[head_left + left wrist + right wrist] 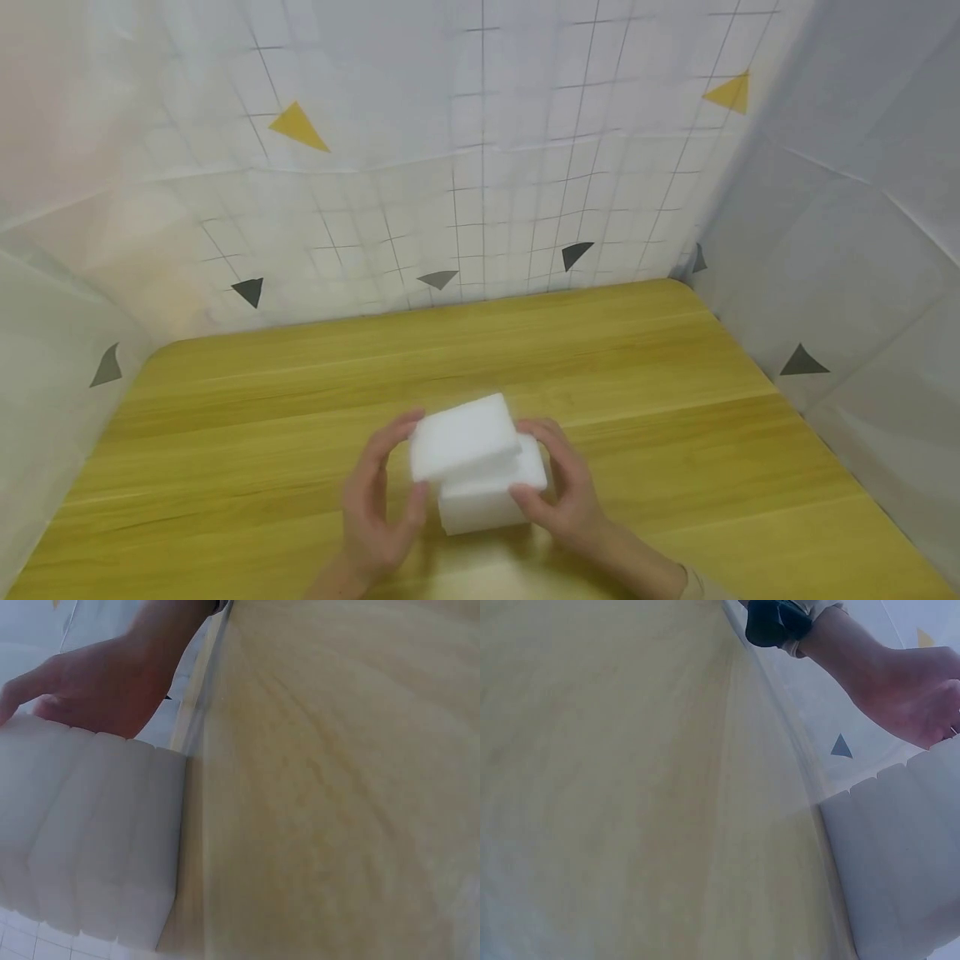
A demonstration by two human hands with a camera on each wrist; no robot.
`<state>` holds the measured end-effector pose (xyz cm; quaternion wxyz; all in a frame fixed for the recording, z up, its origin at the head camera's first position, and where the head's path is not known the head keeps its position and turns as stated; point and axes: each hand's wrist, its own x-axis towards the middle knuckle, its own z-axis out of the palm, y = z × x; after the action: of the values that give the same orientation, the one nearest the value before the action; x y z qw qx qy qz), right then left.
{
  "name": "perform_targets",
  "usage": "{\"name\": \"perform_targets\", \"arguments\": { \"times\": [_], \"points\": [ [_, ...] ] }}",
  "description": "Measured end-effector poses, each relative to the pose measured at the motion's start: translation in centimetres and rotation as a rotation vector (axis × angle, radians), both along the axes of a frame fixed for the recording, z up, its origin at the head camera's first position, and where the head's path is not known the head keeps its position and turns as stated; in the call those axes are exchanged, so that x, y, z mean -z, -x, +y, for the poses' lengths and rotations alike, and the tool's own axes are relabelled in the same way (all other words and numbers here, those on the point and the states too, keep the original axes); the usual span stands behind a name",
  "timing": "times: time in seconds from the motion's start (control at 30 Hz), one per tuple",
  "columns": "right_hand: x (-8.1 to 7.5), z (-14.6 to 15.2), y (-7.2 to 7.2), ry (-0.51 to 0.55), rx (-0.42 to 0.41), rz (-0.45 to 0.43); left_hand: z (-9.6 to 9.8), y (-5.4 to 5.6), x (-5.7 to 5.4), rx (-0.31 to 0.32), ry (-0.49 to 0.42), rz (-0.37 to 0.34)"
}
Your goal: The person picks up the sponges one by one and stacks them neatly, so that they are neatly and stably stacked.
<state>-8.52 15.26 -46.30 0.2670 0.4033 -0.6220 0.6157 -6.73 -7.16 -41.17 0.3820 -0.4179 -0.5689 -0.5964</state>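
Note:
In the head view, my left hand (pixel 378 500) grips the left end of an upper white foam sponge block (pixel 463 433), thumb at its near edge and fingers at the far one. This block is turned askew over a lower white sponge stack (pixel 487 504). My right hand (pixel 566 487) holds the right end of that lower stack between thumb and fingers. The left wrist view shows several white slabs (pixel 90 825) side by side, with the right hand (pixel 112 682) behind them. Across the white slabs (pixel 900 855) in the right wrist view is the left hand (pixel 907 690).
The wooden tabletop (pixel 300 400) extends around the sponges. A white sheet with grid lines (pixel 405 200) hangs behind it, and a plain sheet (pixel 870 275) borders the right side. Dark, grey and yellow triangles mark the sheets. A dark band (pixel 776 621) sits on the left wrist.

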Motion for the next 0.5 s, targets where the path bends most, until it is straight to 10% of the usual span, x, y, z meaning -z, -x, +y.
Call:
{"name": "perform_targets", "arguments": {
  "times": [0.5],
  "points": [
    [0.1, -0.12, 0.14, 0.023, -0.014, 0.023, 0.61, -0.45, -0.52, 0.018, 0.039, 0.037]
  ]
}}
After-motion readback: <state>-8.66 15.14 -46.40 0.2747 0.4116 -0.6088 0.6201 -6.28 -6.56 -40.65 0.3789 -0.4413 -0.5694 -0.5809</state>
